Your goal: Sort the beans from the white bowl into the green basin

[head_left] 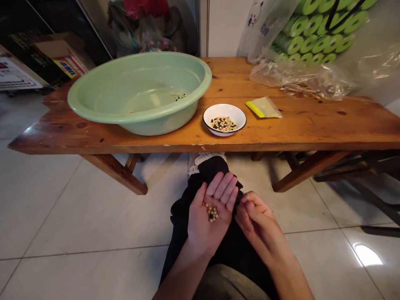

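Left hand [203, 229]: palm up over the lap, lightly cupped. Its fingers [222, 188] are open, extended and slightly curled, gripping nothing; a small cluster of beads [212, 213], mostly pale with at least one dark, lies loose in the hollow of the palm.

Right hand [262, 223]: just beside the left, fingers curled inward, thumb and forefinger drawn together. A tiny pale speck shows at the tips; cannot tell whether it is a bead or part of the fingertip.

Handling, as judged: left palm best kept level and hollowed, fingers slightly raised as a rim, since round beads would roll off at a tilt. A light tip pinch suits one bead at a time; hard pressure could make it shoot out. Hands close together make for a short carry, and working over the lap may catch strays.

Worktop [300, 135], beyond the knees: big green basin [156, 126] at left, a few pale and dark beads on its inside. White dark-rimmed bowl [236, 114] just right of it, near edge, holding a mixed pile [223, 123]. Small packet with a yellow strip [265, 107] right of the bowl. Clear plastic bag with green rolls [312, 43] at far right.
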Action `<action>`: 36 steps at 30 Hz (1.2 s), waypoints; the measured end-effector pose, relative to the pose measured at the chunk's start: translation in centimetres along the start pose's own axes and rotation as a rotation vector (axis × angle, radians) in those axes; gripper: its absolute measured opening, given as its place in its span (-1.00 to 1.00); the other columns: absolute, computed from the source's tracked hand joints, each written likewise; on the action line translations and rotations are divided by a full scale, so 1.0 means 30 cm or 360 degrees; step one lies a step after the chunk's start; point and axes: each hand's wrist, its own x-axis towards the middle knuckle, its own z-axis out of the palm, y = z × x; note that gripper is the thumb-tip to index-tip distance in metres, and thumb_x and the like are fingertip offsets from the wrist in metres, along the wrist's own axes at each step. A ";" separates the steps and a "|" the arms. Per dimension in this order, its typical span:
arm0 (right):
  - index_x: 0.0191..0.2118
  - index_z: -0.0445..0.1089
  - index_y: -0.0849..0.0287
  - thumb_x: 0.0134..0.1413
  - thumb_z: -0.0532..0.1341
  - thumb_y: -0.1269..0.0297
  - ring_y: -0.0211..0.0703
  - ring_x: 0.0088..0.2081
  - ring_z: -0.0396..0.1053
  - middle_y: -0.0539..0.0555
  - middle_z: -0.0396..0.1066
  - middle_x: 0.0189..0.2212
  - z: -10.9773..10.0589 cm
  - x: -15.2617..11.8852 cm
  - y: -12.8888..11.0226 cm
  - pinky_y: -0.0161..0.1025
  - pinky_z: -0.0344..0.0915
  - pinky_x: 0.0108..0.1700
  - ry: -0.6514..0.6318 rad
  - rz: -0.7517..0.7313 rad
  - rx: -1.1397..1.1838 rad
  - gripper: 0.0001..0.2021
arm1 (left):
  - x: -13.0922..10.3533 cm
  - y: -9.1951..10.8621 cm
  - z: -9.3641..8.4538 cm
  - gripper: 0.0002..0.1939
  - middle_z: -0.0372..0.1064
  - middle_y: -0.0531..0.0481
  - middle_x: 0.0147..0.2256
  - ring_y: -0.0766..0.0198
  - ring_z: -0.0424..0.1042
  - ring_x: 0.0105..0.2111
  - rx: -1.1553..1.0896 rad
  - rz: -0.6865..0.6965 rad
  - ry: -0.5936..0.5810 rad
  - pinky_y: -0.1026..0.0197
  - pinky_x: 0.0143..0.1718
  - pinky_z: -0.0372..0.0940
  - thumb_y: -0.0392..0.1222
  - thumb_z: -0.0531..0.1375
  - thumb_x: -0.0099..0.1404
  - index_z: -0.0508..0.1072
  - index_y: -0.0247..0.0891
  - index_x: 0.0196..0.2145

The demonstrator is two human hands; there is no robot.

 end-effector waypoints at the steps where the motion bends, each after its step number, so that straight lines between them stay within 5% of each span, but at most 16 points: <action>1: -0.34 0.38 0.12 0.08 0.27 0.22 -0.47 -0.70 -0.05 -0.17 0.14 -0.71 0.002 0.002 -0.001 -0.48 0.03 -0.63 -0.0040 0.0053 0.0086 -0.89 | -0.001 0.006 -0.007 -0.52 0.56 -0.14 -0.17 0.23 0.50 -0.10 -0.0002 0.0019 0.0051 0.14 0.07 0.28 -0.18 -0.16 0.44 0.56 -0.33 -0.22; 6: -0.17 0.41 0.04 0.05 0.29 0.17 -0.43 -0.67 -0.22 -0.18 0.01 -0.65 0.000 0.003 0.013 -0.49 -0.13 -0.70 -0.0189 0.0188 0.0319 -0.79 | 0.000 0.041 -0.056 -0.55 0.53 -0.14 -0.11 0.24 0.50 -0.08 -0.0033 0.0165 0.0266 0.11 0.09 0.29 -0.21 -0.15 0.44 0.53 -0.31 -0.14; 11: -0.29 0.39 0.04 0.08 0.26 0.18 -0.41 -0.67 -0.21 -0.18 -0.06 -0.64 0.026 0.048 -0.040 -0.47 -0.10 -0.68 -0.0349 0.0123 0.0274 -0.90 | 0.004 0.069 -0.130 -0.55 0.46 -0.19 -0.01 0.23 0.45 -0.02 -0.0052 0.0230 0.0301 0.09 0.12 0.27 -0.23 -0.18 0.44 0.39 -0.26 0.08; 14: -0.27 0.33 0.05 0.16 0.16 0.23 -0.38 -0.65 -0.02 -0.17 0.03 -0.66 0.076 0.161 -0.168 -0.43 0.10 -0.60 -0.0333 -0.0194 -0.0121 -0.94 | 0.003 0.087 -0.179 -0.54 0.39 -0.20 0.06 0.22 0.42 0.02 -0.0053 0.0297 0.0335 0.10 0.12 0.27 -0.23 -0.18 0.44 0.25 -0.22 0.19; 17: -0.30 0.30 0.09 0.17 0.05 0.30 -0.36 -0.63 0.22 -0.18 0.23 -0.68 0.144 0.319 -0.311 -0.37 0.24 -0.53 -0.0103 -0.0878 -0.0818 -0.90 | -0.003 0.107 -0.211 -0.53 0.35 -0.19 0.10 0.21 0.41 0.03 -0.0073 0.0356 0.0366 0.09 0.12 0.28 -0.22 -0.17 0.44 0.15 -0.19 0.25; 19: -0.38 0.33 0.17 0.16 -0.08 0.28 -0.39 -0.55 0.37 -0.15 0.38 -0.62 0.181 0.421 -0.369 -0.39 0.24 -0.47 -0.0023 -0.1085 -0.0952 -0.73 | -0.008 0.117 -0.220 -0.53 0.35 -0.19 0.10 0.20 0.42 0.02 -0.0090 0.0388 0.0367 0.09 0.10 0.30 -0.21 -0.17 0.44 0.10 -0.19 0.27; 22: -0.39 0.36 0.31 0.12 -0.22 0.25 -0.42 -0.45 0.45 -0.06 0.49 -0.51 0.203 0.542 -0.381 -0.41 0.20 -0.40 0.0005 -0.1171 -0.1145 -0.56 | -0.009 0.127 -0.215 -0.51 0.42 -0.19 0.04 0.19 0.44 0.00 -0.0084 0.0422 0.0351 0.08 0.04 0.36 -0.23 -0.17 0.44 0.05 -0.23 0.29; 27: -0.39 0.35 0.20 0.19 0.05 0.28 -0.28 -0.44 0.44 0.04 0.49 -0.50 0.164 0.644 -0.334 -0.27 0.33 -0.28 0.0005 -0.1241 -0.1537 -0.79 | -0.004 0.137 -0.178 -0.51 0.46 -0.21 -0.02 0.16 0.45 -0.01 -0.0052 0.0413 0.0365 0.07 0.04 0.36 -0.22 -0.18 0.44 0.04 -0.29 0.29; 32: -0.43 0.41 0.19 0.16 0.12 0.28 -0.10 -0.25 0.43 0.07 0.47 -0.45 0.142 0.657 -0.355 -0.12 0.23 -0.06 -0.0080 -0.1247 -0.1833 -0.80 | 0.008 0.139 -0.145 -0.52 0.45 -0.24 0.00 0.16 0.44 0.00 -0.0011 0.0370 0.0347 0.06 0.11 0.29 -0.24 -0.15 0.43 0.09 -0.32 0.27; 36: -0.32 0.43 0.20 0.21 0.05 0.24 -0.15 -0.27 0.40 0.07 0.46 -0.41 0.169 0.602 -0.396 -0.17 0.24 -0.10 -0.0086 -0.1280 -0.1832 -0.76 | 0.024 0.140 -0.111 -0.56 0.48 -0.21 -0.05 0.15 0.47 -0.04 0.0008 0.0328 0.0366 0.05 0.08 0.32 -0.21 -0.16 0.44 0.34 -0.33 0.12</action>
